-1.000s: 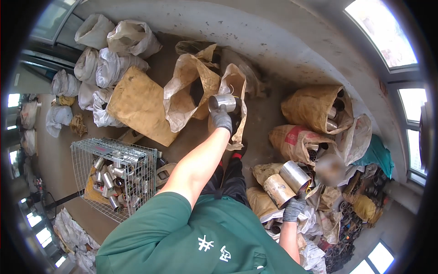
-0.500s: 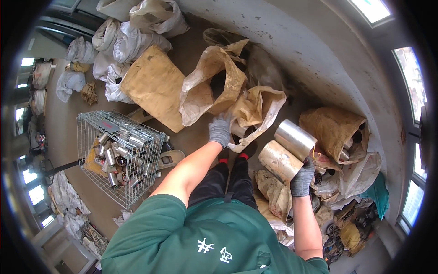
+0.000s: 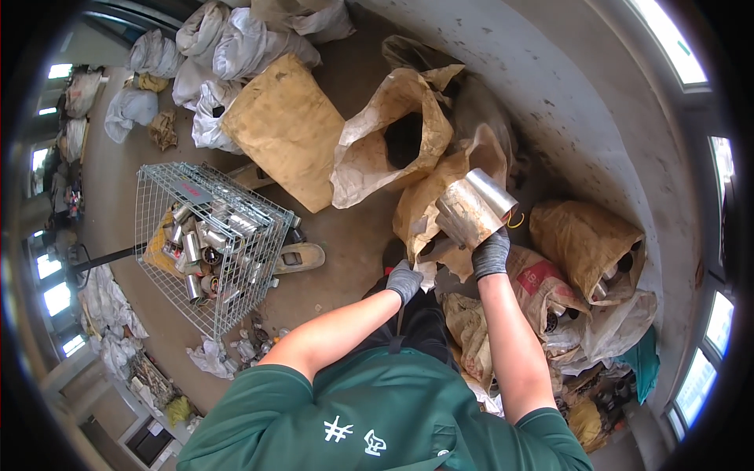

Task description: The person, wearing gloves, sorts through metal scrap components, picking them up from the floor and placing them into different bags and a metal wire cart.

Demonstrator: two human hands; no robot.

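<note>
My gloved right hand (image 3: 492, 253) grips two short metal cylinders side by side. One is a shiny cylinder (image 3: 492, 193) with a bit of yellow wire at its end; the other is a dull, stained cylinder (image 3: 465, 215). Both are tilted over the mouth of a brown paper-lined sack (image 3: 418, 202) in front of me. At that sack's near edge my gloved left hand (image 3: 405, 281) is closed on the torn, pale rim. The cylinders partly hide the sack's inside.
Left of me stands a wire mesh cage (image 3: 271, 259) of metal cylinders. Beyond are an open brown sack (image 3: 357, 153), a flat-topped brown sack (image 3: 284, 129) and several white sacks (image 3: 243, 47). On the right, a brown sack of parts (image 3: 581, 235) leans by the wall (image 3: 565, 118).
The two cylinders moved left and away from me, over the sack mouth. My left hand came nearer and right, and now grips the sack's rim. The view shifted slightly.
</note>
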